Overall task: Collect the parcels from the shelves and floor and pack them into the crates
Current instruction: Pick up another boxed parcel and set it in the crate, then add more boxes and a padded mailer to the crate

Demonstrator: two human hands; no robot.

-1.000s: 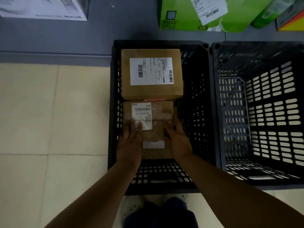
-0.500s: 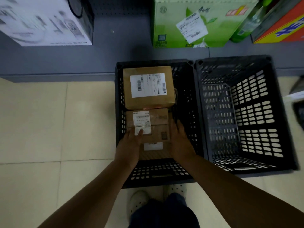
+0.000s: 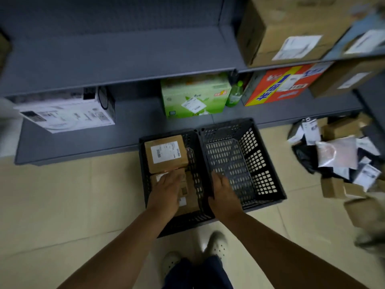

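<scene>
Looking down at two black slatted crates sitting side by side on the tile floor, centre of the frame. Left crate [image 3: 145, 184] has two brown cardboard parcels in it: a bigger box [image 3: 165, 154] with a white label at the far end, and a flatter parcel [image 3: 188, 195] right against it at the near end. The left hand [image 3: 166, 193] is over that flatter parcel, fingers straight and spread, palm down, holding nothing; can't tell if it's actually touching. The right hand [image 3: 224, 197] is over the divide between the crates, fingers loosely extended toward the right crate [image 3: 256, 167], also gripping nothing. No parcels show in that crate.

Right edge of the frame has a messy pile of parcels [image 3: 341, 159] on the floor, bags and small brown boxes, pretty blurry. Grey shelf [image 3: 129, 113] across the top holds a white box [image 3: 66, 113] at left, a green carton [image 3: 194, 95] in the middle, a green bottle [image 3: 234, 94] and a red-and-yellow carton [image 3: 281, 84] to the right.
</scene>
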